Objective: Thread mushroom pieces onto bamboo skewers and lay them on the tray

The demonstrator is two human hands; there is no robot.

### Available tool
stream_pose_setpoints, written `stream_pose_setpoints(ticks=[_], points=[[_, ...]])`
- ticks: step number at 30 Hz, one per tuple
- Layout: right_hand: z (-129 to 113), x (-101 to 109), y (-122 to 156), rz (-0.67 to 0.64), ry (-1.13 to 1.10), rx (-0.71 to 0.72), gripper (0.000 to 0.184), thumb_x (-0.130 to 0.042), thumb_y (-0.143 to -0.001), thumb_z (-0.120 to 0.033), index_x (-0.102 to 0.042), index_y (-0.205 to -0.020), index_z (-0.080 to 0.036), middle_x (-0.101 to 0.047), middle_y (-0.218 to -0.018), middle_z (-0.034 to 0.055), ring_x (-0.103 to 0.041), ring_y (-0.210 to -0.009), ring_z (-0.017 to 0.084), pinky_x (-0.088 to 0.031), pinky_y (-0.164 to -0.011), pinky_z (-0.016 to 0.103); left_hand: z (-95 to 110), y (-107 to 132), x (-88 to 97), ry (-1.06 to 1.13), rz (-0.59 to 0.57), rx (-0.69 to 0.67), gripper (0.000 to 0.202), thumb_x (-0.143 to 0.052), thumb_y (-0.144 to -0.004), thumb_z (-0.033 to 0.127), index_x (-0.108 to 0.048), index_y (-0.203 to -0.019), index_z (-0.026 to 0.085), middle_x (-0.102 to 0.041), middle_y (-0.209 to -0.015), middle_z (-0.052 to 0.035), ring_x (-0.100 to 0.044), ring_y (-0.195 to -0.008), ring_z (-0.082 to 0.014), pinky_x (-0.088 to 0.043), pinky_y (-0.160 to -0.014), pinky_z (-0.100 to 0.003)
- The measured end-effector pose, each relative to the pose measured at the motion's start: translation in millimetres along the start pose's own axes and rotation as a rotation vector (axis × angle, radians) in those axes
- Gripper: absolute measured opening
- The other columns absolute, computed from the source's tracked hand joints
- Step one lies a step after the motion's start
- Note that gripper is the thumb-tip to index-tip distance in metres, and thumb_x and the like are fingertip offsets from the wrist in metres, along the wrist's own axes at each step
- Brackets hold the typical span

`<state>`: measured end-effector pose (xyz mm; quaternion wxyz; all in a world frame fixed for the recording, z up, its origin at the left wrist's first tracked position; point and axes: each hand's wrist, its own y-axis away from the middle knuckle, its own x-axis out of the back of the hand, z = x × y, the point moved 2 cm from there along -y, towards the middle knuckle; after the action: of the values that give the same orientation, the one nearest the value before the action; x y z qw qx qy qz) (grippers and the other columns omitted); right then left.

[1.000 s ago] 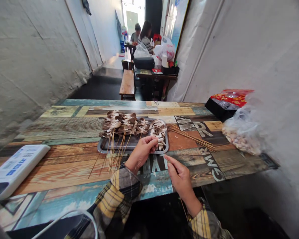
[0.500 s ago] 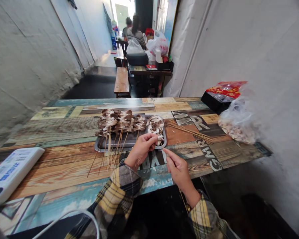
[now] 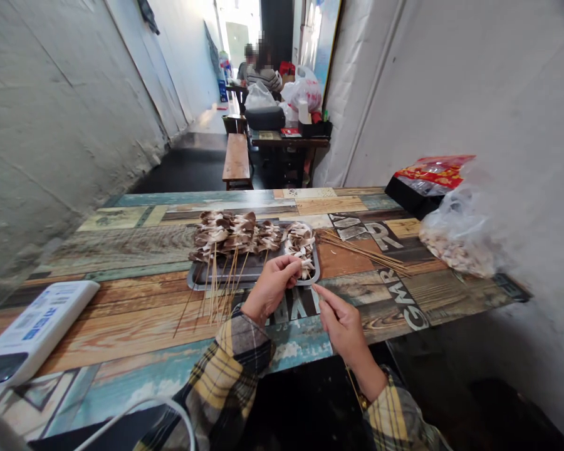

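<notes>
My left hand (image 3: 275,285) is closed in a pinch at the front right of a grey tray (image 3: 254,283); whatever lies between its fingertips is hidden. Just right of it, my right hand (image 3: 341,322) has thumb and forefinger pressed together. A thin bamboo skewer (image 3: 351,377) shows below that hand, along the wrist. Loose mushroom pieces (image 3: 298,238) fill a light dish at the tray's right end, close beyond my left fingers. Several skewers threaded with brown-and-white mushrooms (image 3: 225,232) lie on the tray's left part, their bare sticks pointing toward me.
Spare skewers (image 3: 364,252) lie right of the tray. A clear bag of pale pieces (image 3: 455,241) and a black box (image 3: 411,197) stand by the right wall. A white device (image 3: 37,332) sits at the left. Beyond are a bench (image 3: 236,156), another table and two people.
The whole view has shifted slightly, so everything appears a little further right and lower. Both hands keep nearly the same pose beside the tray.
</notes>
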<state>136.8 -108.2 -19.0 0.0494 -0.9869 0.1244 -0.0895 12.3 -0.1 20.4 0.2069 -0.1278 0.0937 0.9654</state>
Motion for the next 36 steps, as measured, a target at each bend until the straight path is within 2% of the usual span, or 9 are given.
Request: stream_pose_setpoints(ticks=[5,10,19,24,28,33,36], points=[[-0.9,0.1,-1.2,0.0,0.02,0.003,0.041,-0.048,-0.089,-0.032,-0.065,-0.121,-0.015,-0.041,-0.052,-0.0043,-0.035,-0.045,0.009,-0.033,-0.043,0.021,-0.7,0.2,-1.0,-0.027,-0.014,0.006,0.025,-0.071,-0.069,0.034,-0.058,-0.066,0.013,-0.053,-0.06,0.0024,-0.038,-0.048,-0.0035,-0.023,-0.044,-0.017],[-0.4,0.3,-2.2,0.006,0.037,-0.002,0.041,-0.048,-0.088,-0.032,-0.066,-0.121,-0.015,-0.048,-0.054,-0.0027,-0.037,-0.045,0.009,-0.035,-0.044,0.022,-2.2,-0.3,0.4,-0.053,-0.02,0.004,0.024,-0.069,-0.071,0.035,-0.059,-0.068,0.013,-0.053,-0.06,0.0023,-0.037,-0.048,-0.0037,-0.023,-0.045,-0.017],[-1.9,-1.3,-4.1,0.04,-0.001,0.004,0.041,-0.051,-0.087,-0.035,-0.068,-0.118,-0.015,-0.054,-0.051,-0.0007,-0.05,-0.049,0.014,-0.044,-0.048,0.024,-1.8,0.1,2.3,-0.191,0.015,-0.052,0.023,-0.066,-0.074,0.035,-0.063,-0.073,0.013,-0.054,-0.062,0.0021,-0.038,-0.05,-0.005,-0.026,-0.047,-0.019],[-1.9,0.1,-3.9,0.081,-0.026,0.056,0.037,-0.054,-0.086,-0.037,-0.071,-0.113,-0.019,-0.062,-0.055,0.0014,-0.058,-0.056,0.016,-0.048,-0.05,0.024,-4.6,-0.7,3.3,-0.195,-0.014,-0.051,0.023,-0.066,-0.075,0.036,-0.063,-0.072,0.013,-0.055,-0.061,0.0021,-0.038,-0.05,-0.0053,-0.026,-0.048,-0.019],[-2.0,0.2,-4.6,0.056,-0.019,0.07,0.038,-0.054,-0.087,-0.038,-0.07,-0.115,-0.018,-0.067,-0.063,0.0026,-0.059,-0.057,0.015,-0.049,-0.05,0.023,-6.2,-1.6,4.8,-0.17,-0.003,-0.025,0.022,-0.067,-0.075,0.034,-0.061,-0.071,0.013,-0.055,-0.062,0.002,-0.038,-0.05,-0.005,-0.026,-0.048,-0.019],[-3.0,-0.2,-4.6,0.062,-0.013,0.077,0.038,-0.054,-0.087,-0.039,-0.071,-0.114,-0.019,-0.068,-0.064,0.0035,-0.063,-0.063,0.018,-0.051,-0.054,0.025,-5.8,-0.6,4.2,-0.15,-0.028,-0.014,0.025,-0.067,-0.074,0.035,-0.058,-0.067,0.013,-0.053,-0.06,0.0022,-0.038,-0.051,-0.0049,-0.026,-0.049,-0.018],[-0.7,-0.6,-4.4,0.05,-0.021,0.071,0.039,-0.053,-0.087,-0.04,-0.071,-0.114,-0.02,-0.067,-0.063,0.003,-0.061,-0.06,0.017,-0.051,-0.053,0.025,-5.7,0.1,4.0,-0.137,-0.057,-0.015,0.027,-0.067,-0.075,0.036,-0.056,-0.065,0.013,-0.052,-0.058,0.0026,-0.037,-0.05,-0.0047,-0.025,-0.048,-0.018]])
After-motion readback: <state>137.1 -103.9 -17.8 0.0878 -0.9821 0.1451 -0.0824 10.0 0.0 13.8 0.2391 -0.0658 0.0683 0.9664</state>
